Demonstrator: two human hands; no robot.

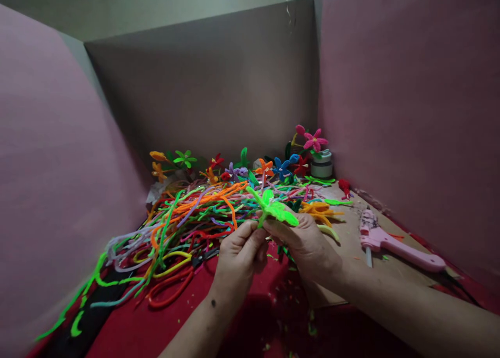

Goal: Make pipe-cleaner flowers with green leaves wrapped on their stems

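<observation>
A bright green pipe-cleaner flower (275,211) with several fuzzy petals is held up between my two hands, above the front of the work surface. My left hand (241,247) pinches it from below at its base, fingers closed. From the right, my right hand (308,243) grips it too, its thumb and fingers closed under the petals. The fingertips partly hide the flower's underside. Just behind it spreads a large heap of coloured pipe cleaners (211,204).
A pink glue gun (402,248) lies on a cardboard sheet (347,280) at the right. Scissors with yellow and red handles (172,282) lie front left. Finished flowers, including a pink one (315,139), stand along the back near a grey-green jar (322,165). Walls enclose three sides.
</observation>
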